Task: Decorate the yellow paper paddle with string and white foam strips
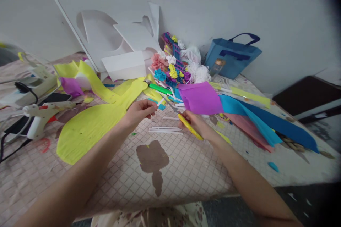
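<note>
My left hand (141,111) pinches a short white paper strip (161,101) above the middle of the table. Close beside it, my right hand (194,123) is closed round scissors with yellow handles (190,126). Their blades (172,104) point up and left toward the strip; I cannot tell whether they touch it. Several thin white strips (165,129) lie side by side on the cloth below my hands. A green-handled tool (160,88) rests just beyond, among more white strips.
A yellow sheet (87,127) spreads at left beside a white glue gun (42,113) and cables. Purple paper (201,98) and blue sheets (279,124) lie right. Behind are crumpled paper flowers (160,62), white boards (125,67) and a blue bag (231,56).
</note>
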Demonstrator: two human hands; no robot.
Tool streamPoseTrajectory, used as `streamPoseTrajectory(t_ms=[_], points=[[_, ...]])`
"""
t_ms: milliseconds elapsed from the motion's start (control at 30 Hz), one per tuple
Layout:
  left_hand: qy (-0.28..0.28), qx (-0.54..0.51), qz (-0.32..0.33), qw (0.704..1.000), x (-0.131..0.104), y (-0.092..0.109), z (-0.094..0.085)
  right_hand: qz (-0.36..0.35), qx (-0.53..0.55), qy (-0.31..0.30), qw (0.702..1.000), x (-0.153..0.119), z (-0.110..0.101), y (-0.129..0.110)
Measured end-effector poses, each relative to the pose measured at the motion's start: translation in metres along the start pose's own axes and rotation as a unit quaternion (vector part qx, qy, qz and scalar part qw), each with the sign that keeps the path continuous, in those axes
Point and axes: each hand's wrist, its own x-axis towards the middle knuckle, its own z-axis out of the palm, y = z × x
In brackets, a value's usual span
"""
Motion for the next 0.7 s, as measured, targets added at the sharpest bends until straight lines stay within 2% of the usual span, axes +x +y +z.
streamPoseTrajectory(t_ms=[433,700], points=[[-0.008,0.016,-0.001,1.000,0.0018,0.0014,-0.0020,-0.021,0.007,-0.031,0.999,-0.0024,-0.0008,0.0005],[-0.013,0.036,-0.005,0.999,0.0071,-0.0025,-0.0005,0.051,0.016,0.011,0.998,0.0000,-0.0032,0.0015]])
